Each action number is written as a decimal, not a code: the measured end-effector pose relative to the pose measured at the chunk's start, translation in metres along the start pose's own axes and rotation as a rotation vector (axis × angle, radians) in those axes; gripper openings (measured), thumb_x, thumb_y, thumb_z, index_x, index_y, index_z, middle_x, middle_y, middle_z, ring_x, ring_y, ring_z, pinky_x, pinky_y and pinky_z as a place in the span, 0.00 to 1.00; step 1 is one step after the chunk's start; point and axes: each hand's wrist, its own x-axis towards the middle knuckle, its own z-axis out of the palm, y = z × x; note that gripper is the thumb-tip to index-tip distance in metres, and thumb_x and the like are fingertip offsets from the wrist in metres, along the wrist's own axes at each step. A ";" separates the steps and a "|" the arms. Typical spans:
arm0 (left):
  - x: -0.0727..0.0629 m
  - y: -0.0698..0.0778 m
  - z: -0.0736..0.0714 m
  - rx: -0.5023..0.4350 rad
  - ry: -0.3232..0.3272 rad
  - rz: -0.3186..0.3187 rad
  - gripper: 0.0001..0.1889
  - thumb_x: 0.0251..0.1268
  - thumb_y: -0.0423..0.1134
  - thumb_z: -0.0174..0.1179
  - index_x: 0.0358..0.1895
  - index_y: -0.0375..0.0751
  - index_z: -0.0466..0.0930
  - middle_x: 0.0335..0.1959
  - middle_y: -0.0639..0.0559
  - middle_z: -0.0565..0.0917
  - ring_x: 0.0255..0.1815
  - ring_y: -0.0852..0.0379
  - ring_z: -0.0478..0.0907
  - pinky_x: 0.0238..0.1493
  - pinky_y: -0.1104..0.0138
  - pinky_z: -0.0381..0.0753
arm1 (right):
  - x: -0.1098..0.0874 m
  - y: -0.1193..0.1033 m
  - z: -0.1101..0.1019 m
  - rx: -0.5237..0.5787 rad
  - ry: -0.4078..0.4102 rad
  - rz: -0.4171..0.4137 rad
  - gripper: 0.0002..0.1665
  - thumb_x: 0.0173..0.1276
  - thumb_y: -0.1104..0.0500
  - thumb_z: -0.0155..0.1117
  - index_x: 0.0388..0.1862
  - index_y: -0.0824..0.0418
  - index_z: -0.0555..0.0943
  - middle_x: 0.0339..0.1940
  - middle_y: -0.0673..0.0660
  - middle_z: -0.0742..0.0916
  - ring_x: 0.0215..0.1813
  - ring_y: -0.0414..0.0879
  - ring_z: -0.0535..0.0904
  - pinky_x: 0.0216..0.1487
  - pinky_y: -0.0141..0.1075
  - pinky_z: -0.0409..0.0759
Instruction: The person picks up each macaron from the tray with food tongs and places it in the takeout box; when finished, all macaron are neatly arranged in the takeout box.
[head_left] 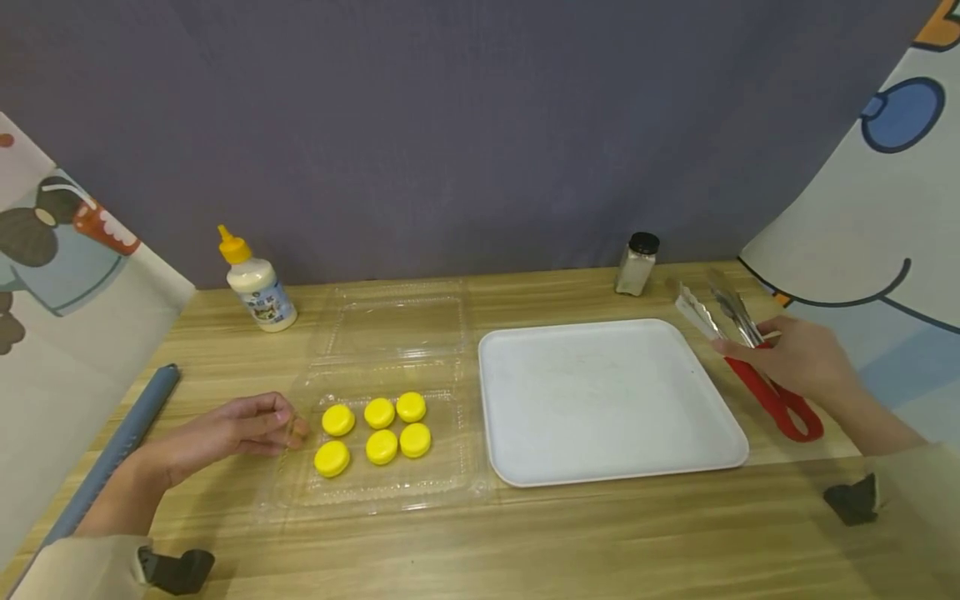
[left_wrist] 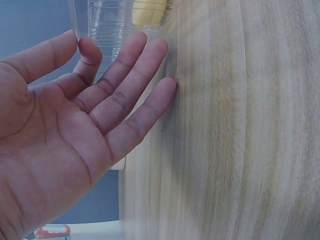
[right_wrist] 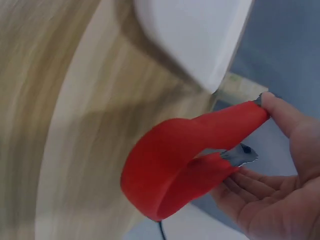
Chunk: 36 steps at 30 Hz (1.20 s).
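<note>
In the head view my left hand (head_left: pixel 236 429) pinches the left rim of a clear plastic clamshell box (head_left: pixel 450 492) between thumb and index finger. The other fingers extend loosely below in the left wrist view. The box lies open, its lid (head_left: pixel 401 325) folded toward the back. Several yellow macaron-like rounds (head_left: pixel 381 447) sit inside in two rows. At the far right, my right hand (head_left: pixel 806 358) holds metal tongs with red handles (right_wrist: pixel 165 160), thumb on one arm and fingers on the other. The tongs' tips (head_left: pixel 697 310) point toward the back, spread apart and touching nothing.
A white tray (head_left: pixel 600 400) lies between the box and the tongs. Behind it stands a black-capped shaker jar (head_left: pixel 636 265). A yellow-capped squeeze bottle (head_left: pixel 258 287) is at the back left, and a grey-blue tube-like roll (head_left: pixel 112 454) runs along the left edge.
</note>
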 end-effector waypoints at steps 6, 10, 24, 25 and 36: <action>0.000 0.001 0.000 0.004 -0.004 -0.010 0.15 0.85 0.43 0.43 0.54 0.31 0.69 0.55 0.42 0.76 0.57 0.54 0.79 0.56 0.67 0.81 | 0.002 0.014 0.001 -0.048 -0.077 0.050 0.58 0.69 0.29 0.60 0.54 0.90 0.71 0.41 0.78 0.84 0.32 0.61 0.83 0.32 0.51 0.82; 0.000 0.001 -0.001 0.002 -0.007 -0.013 0.15 0.86 0.43 0.43 0.54 0.31 0.69 0.55 0.42 0.76 0.58 0.54 0.79 0.56 0.67 0.81 | 0.004 0.018 0.002 -0.036 -0.113 0.077 0.59 0.68 0.29 0.61 0.52 0.90 0.71 0.38 0.77 0.84 0.33 0.62 0.83 0.35 0.55 0.83; 0.000 0.001 -0.001 -0.008 -0.006 -0.009 0.15 0.85 0.42 0.43 0.54 0.31 0.69 0.55 0.42 0.77 0.57 0.56 0.80 0.56 0.67 0.81 | 0.015 0.023 0.013 -0.022 -0.159 0.104 0.58 0.68 0.28 0.60 0.49 0.88 0.72 0.37 0.76 0.83 0.32 0.58 0.81 0.30 0.47 0.81; 0.000 0.001 -0.001 -0.009 -0.006 -0.010 0.15 0.85 0.43 0.43 0.54 0.31 0.69 0.56 0.42 0.77 0.57 0.56 0.80 0.56 0.67 0.81 | 0.016 0.024 0.014 -0.024 -0.157 0.104 0.58 0.67 0.27 0.60 0.50 0.88 0.72 0.39 0.77 0.83 0.32 0.59 0.81 0.31 0.48 0.81; 0.000 0.001 0.000 -0.004 0.000 -0.010 0.16 0.85 0.43 0.43 0.54 0.31 0.69 0.56 0.42 0.77 0.57 0.57 0.80 0.55 0.67 0.81 | 0.017 0.027 0.020 0.036 -0.196 0.134 0.41 0.64 0.24 0.61 0.15 0.58 0.68 0.14 0.48 0.69 0.21 0.43 0.67 0.22 0.35 0.66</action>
